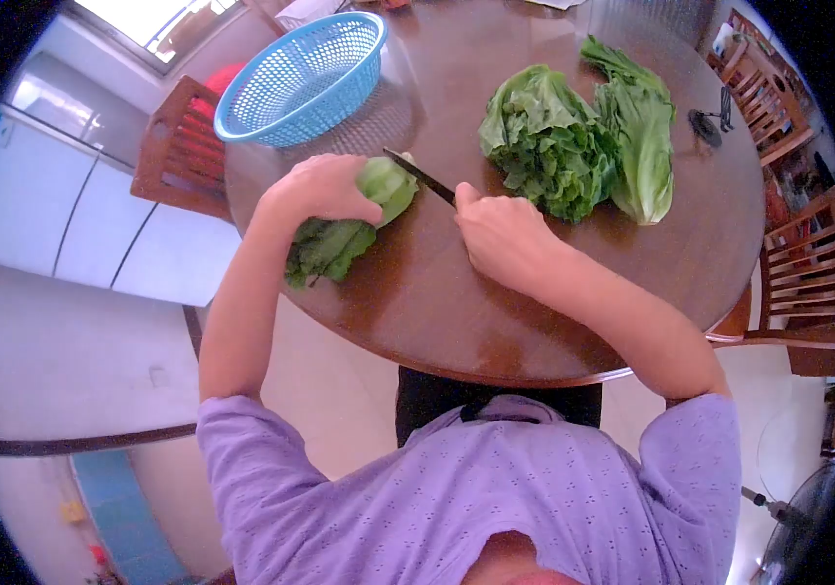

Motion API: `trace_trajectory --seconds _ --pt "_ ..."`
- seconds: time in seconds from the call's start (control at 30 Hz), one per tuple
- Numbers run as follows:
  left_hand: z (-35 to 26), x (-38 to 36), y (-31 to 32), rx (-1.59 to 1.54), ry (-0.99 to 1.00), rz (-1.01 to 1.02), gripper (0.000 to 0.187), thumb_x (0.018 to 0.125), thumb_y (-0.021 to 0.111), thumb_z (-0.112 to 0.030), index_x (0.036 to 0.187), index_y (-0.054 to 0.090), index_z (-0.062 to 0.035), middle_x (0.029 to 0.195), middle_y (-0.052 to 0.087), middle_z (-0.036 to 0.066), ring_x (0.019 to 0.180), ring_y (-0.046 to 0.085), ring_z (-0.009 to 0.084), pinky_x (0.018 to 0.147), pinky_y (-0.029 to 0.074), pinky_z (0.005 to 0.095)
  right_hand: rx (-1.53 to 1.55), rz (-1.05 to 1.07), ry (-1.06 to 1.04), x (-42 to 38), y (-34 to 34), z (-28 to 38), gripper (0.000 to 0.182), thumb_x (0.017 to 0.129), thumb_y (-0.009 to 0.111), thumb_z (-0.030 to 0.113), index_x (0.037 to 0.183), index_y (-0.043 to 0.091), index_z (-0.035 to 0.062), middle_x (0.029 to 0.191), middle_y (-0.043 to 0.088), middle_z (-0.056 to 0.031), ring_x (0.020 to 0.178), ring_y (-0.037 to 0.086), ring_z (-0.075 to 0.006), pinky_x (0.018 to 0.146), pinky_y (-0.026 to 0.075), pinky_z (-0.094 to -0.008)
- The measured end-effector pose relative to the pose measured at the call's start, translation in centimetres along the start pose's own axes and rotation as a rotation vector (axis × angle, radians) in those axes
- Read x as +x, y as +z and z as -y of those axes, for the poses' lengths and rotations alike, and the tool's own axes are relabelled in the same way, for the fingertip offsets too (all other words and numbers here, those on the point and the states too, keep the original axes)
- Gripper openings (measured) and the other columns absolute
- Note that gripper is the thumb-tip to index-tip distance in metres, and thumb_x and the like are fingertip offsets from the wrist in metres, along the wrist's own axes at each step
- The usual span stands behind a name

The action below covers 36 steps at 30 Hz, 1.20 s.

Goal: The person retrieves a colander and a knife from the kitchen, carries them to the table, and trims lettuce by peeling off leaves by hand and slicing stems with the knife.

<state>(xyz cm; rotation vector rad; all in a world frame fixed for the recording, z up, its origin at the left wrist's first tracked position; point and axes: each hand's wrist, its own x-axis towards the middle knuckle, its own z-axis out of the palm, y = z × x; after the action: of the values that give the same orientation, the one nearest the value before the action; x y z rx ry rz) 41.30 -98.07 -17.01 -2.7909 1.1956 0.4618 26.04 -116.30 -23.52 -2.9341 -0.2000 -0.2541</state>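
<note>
My left hand (pixel 325 190) is wrapped over a head of leafy lettuce (pixel 388 187) near the table's left edge. Its pale stem end points right, and dark green leaves spill out below my fingers. In my right hand (pixel 505 234) is a knife (pixel 425 179), its dark blade slanting up and left. The blade's tip overlaps the stem end of the lettuce in this view. My right fist covers the knife's handle.
A blue plastic basket (pixel 302 83) stands beyond my left hand. Leafy green heads (pixel 549 146) and a longer lettuce (pixel 643 146) lie at the right. A small black stand (pixel 710 124) sits near the right rim of the round table (pixel 476 322). Wooden chairs (pixel 802 268) surround it.
</note>
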Motion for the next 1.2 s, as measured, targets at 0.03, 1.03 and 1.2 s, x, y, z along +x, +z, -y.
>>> trace_trajectory --seconds 0.03,1.03,1.2 --pt "0.1 0.1 0.1 0.002 0.001 0.006 0.061 0.062 0.069 -0.044 0.106 0.063 -0.0028 0.103 0.065 0.02 0.101 0.06 0.034 0.088 0.047 0.0406 -0.012 0.003 -0.014 0.4 -0.1 0.0 0.014 0.078 0.052 0.001 0.089 0.046 -0.0044 0.067 0.064 -0.0197 0.064 0.067 -0.035 0.055 0.054 -0.0411" --pt "3.7 -7.5 -6.1 -0.706 0.111 -0.231 0.064 0.074 0.072 -0.028 0.127 0.051 0.0007 0.111 0.062 0.012 0.099 0.06 0.0203 0.086 0.048 0.0324 0.015 -0.093 0.068 -1.5 -0.1 -1.8 0.019 0.089 0.053 0.02 0.095 0.048 0.0019 0.073 0.065 -0.0155 0.067 0.066 -0.0333 0.056 0.053 -0.0427" --pt "6.4 -8.7 -3.9 -1.333 0.318 -0.64 0.061 0.076 0.066 -0.021 0.129 0.047 0.0015 0.117 0.059 0.014 0.104 0.059 0.0241 0.089 0.049 0.0363 0.074 -0.109 -0.061 -5.0 -2.1 -1.0 0.018 0.088 0.056 0.02 0.092 0.048 0.0049 0.077 0.062 -0.013 0.065 0.064 -0.0334 0.055 0.051 -0.0418"
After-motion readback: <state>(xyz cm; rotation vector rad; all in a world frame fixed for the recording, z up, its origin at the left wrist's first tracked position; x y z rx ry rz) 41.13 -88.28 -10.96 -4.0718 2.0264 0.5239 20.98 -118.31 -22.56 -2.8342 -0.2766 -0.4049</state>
